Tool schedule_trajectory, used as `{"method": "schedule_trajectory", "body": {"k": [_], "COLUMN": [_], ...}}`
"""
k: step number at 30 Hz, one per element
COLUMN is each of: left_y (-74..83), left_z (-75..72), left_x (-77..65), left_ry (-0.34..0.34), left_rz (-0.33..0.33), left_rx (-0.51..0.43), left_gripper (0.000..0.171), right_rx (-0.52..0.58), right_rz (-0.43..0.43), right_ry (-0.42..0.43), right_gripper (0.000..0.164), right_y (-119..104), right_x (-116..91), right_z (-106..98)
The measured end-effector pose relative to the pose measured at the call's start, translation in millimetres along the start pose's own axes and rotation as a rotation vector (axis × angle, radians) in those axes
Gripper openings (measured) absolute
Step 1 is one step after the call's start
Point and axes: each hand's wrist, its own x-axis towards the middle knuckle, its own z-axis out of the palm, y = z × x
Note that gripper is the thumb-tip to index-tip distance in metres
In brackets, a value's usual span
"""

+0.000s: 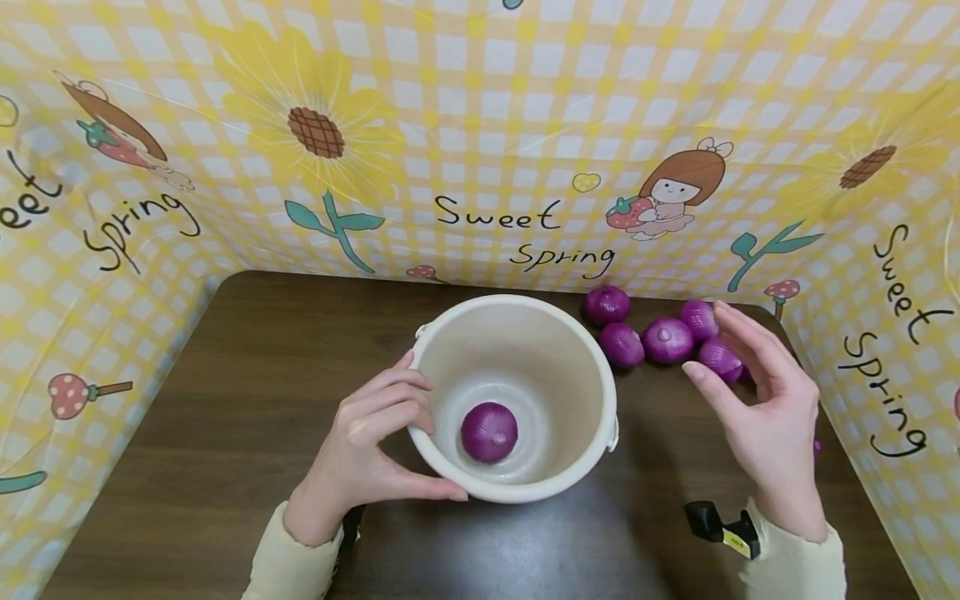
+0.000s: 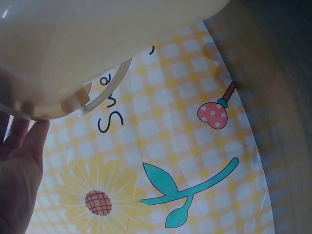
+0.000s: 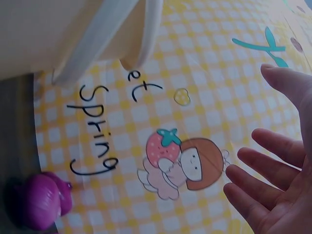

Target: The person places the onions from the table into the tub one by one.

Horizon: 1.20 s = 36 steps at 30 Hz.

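Left hand [image 1: 367,425]: grips bucket [image 1: 573,392] at left rim — with thumb spread from fingers
Right hand [image 1: 776,408]: hovers near onion cluster [image 1: 667,342] — with fingers spread
Single onion [image 1: 489,433]: lies on bucket's floor
Onion cluster: rests on table [image 1: 225,417], right of bucket

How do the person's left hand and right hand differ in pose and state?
The left hand grips the bucket; the right hand holds nothing. The left hand is curved at the bucket's edge; the right hand is spread open, nearer the onions outside. Both hands are bare.
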Motion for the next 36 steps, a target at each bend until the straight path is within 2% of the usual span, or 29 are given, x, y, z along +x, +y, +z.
{"method": "schedule_trajectory", "body": {"k": [2,5,8,11,18,24,29,36], "left_y": [-0.2,-0.9,-1.4,-1.5,-1.4,-0.9,-0.5,-0.1], "left_z": [-0.1,0.0,0.4,0.8,1.0,1.0,0.9,0.6], "left_x": [-0.2,-0.7,-1.4,-2.1,-2.3,-1.7,-1.0,-1.1], "left_ry": [0.0,0.0,0.002,0.004,0.002,0.007,0.01,0.011], "left_rz": [0.001,0.002,0.006,0.01,0.007,0.01,0.012,0.012], "left_rx": [0.0,-0.001,0.0,0.002,0.001,0.003,0.005,0.0], "left_gripper": [0.057,0.057,0.057,0.057,0.057,0.058,0.058,0.058], "right_rx": [0.004,-0.076,-0.152,-0.183,-0.175,-0.155,-0.117,-0.191], "right_rz": [0.012,0.046,0.087,0.115,0.107,0.169,0.185,0.228], "right_ry": [0.021,0.042,0.054,0.072,0.135,0.191,0.223,0.242], "right_gripper": [0.052,0.054,0.055,0.054,0.051,0.05,0.049,0.048], "right_y": [7,15,15,14,16,21,25,30], "right_x": [0,-1,-1,0,3,3,3,1], "right_z": [-6,-14,-21,-28,-41,-49,-53,-60]}}
